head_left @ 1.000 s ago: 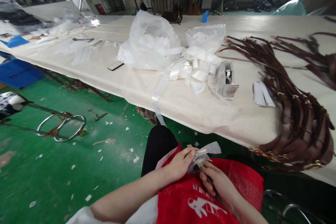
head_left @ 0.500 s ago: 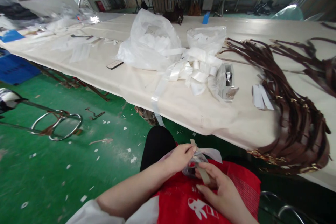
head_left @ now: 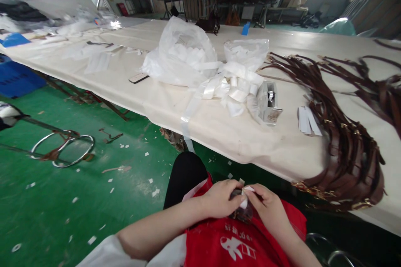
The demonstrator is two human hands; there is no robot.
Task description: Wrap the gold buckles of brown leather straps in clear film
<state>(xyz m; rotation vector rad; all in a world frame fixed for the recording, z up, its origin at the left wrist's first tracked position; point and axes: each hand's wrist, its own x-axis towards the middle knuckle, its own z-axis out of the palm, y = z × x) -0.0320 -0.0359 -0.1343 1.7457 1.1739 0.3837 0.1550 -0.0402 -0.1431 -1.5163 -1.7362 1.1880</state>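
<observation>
Above the red apron (head_left: pixel 233 229) on my lap, both hands work close together. My left hand (head_left: pixel 221 199) is closed round a small dark brown, glossy piece (head_left: pixel 244 213), which seems to have clear film about it; its kind cannot be made out. My right hand (head_left: pixel 270 206) pinches a white strip (head_left: pixel 249 189) between thumb and forefinger, right beside the left fingertips. A white patch shows on the dark piece between the two hands. The fingers hide most of what is held.
The cream-covered table (head_left: pixel 213 133) runs across in front. It bears brown leather straps (head_left: pixel 347 150), white paper slips (head_left: pixel 308 121), a clear tape dispenser (head_left: pixel 271 104), curled white strips (head_left: pixel 232 87), a plastic bag (head_left: pixel 184 54) and a phone (head_left: pixel 138 77). Metal rings (head_left: pixel 73 150) stand over the green floor.
The right hand has moved up to the left hand's fingertips and now pinches the white strip. A pale strip seen hanging below the right fingers is no longer there. The dark piece shows more.
</observation>
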